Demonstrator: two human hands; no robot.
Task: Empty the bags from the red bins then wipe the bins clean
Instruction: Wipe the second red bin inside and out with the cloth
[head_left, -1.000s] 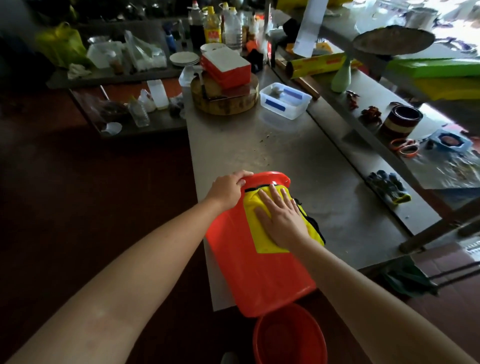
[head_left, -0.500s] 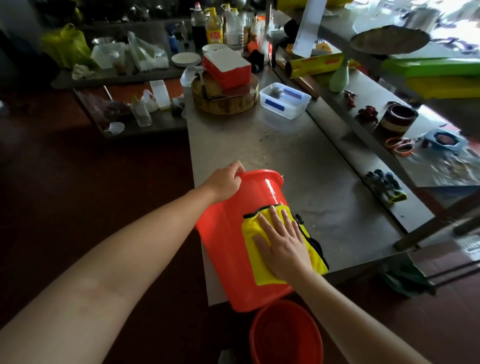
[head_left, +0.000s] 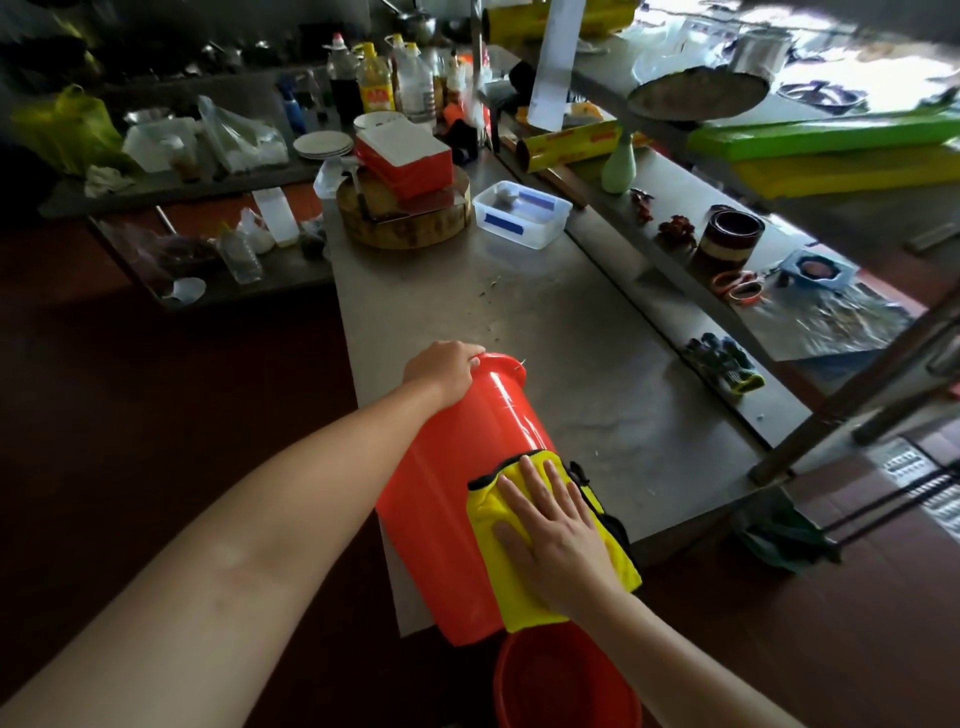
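Left hand (head_left: 444, 366) grips red bin (head_left: 457, 467) rim; right hand (head_left: 561, 540) flat, pressing yellow cloth (head_left: 519, 603) on it

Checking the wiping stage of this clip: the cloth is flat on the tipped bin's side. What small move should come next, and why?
Probably slide the right hand with the yellow cloth up the wall of the red bin toward its rim. The cloth sits near the base end, bare wall lies above it, and the left hand grips the rim, steadying the bin on the table.

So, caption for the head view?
Left hand grips the red bin at its rim; right hand presses a cloth against it.
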